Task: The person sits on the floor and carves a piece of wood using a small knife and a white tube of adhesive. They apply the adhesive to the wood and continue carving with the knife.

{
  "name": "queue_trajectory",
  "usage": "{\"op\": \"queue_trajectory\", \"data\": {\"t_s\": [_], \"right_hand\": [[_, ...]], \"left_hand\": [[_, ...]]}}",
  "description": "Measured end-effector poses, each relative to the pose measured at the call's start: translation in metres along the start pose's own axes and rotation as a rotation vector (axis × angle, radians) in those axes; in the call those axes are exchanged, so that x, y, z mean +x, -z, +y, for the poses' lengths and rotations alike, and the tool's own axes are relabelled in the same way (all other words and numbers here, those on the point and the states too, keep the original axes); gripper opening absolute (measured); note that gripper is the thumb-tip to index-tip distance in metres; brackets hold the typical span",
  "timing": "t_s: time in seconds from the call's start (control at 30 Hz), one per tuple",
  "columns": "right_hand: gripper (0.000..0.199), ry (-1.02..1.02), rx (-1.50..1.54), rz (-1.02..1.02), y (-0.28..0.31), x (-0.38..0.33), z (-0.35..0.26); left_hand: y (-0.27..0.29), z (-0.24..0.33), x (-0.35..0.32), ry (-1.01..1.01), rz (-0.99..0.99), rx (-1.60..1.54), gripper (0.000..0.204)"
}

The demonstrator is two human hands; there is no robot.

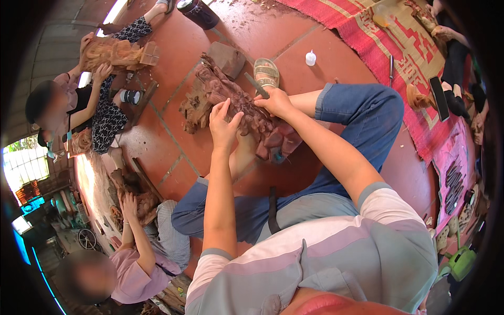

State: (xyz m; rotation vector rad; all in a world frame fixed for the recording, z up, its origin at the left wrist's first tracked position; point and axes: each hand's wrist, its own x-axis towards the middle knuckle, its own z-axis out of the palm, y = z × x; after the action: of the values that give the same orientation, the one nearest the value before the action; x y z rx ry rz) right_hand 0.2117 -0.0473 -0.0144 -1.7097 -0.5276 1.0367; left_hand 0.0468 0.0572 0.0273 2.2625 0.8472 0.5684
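A reddish-brown wood carving (231, 90) with deep relief lies slantwise between my legs, its blocky end (278, 142) towards me. My left hand (224, 126) is at the carving's left side, thumb and fingers apart, with the fingertips by the carved surface. My right hand (274, 103) is closed round a flat, dark grey strip (255, 84), which sticks out up and left over the carving. Whether the strip is a file or folded abrasive, I cannot tell. My right fingers partly cover the carving's middle.
A rough wooden piece (195, 107) and a brownish block (227, 59) lie beyond the carving. A small white bottle (311, 58) stands on the tiles. Two people at left handle wood carvings (113, 54). On the right, a phone (439, 98) and red mat (367, 50); tools lie on pink cloth (449, 157).
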Motion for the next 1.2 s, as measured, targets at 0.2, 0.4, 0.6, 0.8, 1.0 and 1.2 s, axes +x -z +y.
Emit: {"op": "queue_trajectory", "data": {"t_s": [0.2,0.4,0.6,0.8,1.0,1.2], "right_hand": [[0.019,-0.011,-0.011,-0.003,-0.001,0.001,-0.001],[0.019,-0.033,0.018,0.006,-0.002,0.001,-0.001],[0.021,0.01,-0.013,0.012,-0.002,0.001,-0.001],[0.021,-0.008,0.0,0.007,-0.002,-0.002,-0.003],[0.02,-0.032,-0.01,0.013,0.0,-0.001,-0.002],[0.023,-0.034,-0.033,0.01,0.0,-0.017,-0.013]], "left_hand": [[0.0,-0.003,0.0,-0.015,-0.003,0.052,0.051],[0.0,-0.002,-0.001,-0.014,0.0,0.059,0.052],[-0.001,-0.002,0.0,-0.019,-0.001,0.07,0.052],[0.0,-0.002,0.0,0.012,-0.018,0.059,0.052],[0.002,-0.001,0.002,0.006,-0.032,0.058,0.052],[0.004,0.0,0.002,-0.005,-0.038,0.056,0.052]]}}
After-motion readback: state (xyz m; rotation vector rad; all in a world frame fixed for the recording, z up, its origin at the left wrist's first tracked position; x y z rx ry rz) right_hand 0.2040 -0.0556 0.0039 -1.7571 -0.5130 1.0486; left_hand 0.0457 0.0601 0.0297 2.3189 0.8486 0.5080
